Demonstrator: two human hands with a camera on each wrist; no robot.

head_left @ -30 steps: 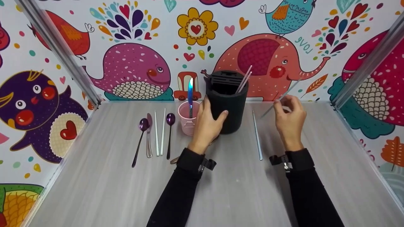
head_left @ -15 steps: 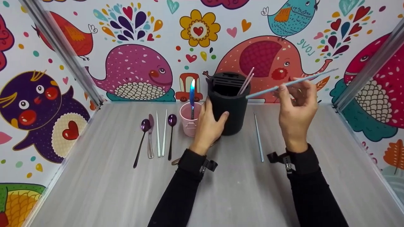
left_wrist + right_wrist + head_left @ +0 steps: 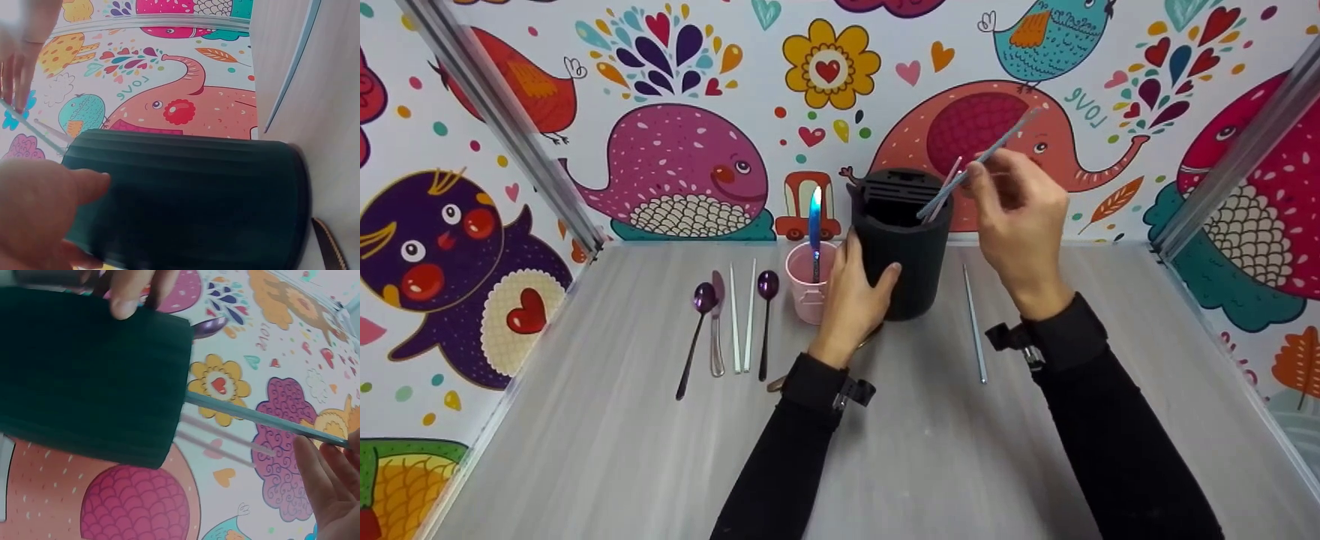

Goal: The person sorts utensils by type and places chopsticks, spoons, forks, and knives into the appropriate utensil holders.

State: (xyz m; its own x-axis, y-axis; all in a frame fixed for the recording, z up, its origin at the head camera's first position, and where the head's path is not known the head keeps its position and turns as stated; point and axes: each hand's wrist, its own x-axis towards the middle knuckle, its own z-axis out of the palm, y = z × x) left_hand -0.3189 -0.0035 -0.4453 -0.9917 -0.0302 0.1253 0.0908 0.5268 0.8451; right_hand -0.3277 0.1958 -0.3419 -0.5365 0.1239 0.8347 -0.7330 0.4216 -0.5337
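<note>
My left hand grips the side of a black utensil holder, thumb across its front. The holder stands upright near the back wall, and two pale pink chopsticks stick out of its top. In my right hand a light blue chopstick is pinched between thumb and fingers. It slants down to the left, its lower end at the holder's opening beside the pink pair. A matching blue chopstick lies on the table, right of the holder.
Left of the holder stands a pink cup with a rainbow-coloured knife in it. Further left lie two purple spoons, a table knife and two white chopsticks. A brownish handle end shows by the left wrist.
My right hand has lifted the blue chopstick, turned it, and carried it left so its lower end is at the holder's opening. My left hand has stayed on the holder.
</note>
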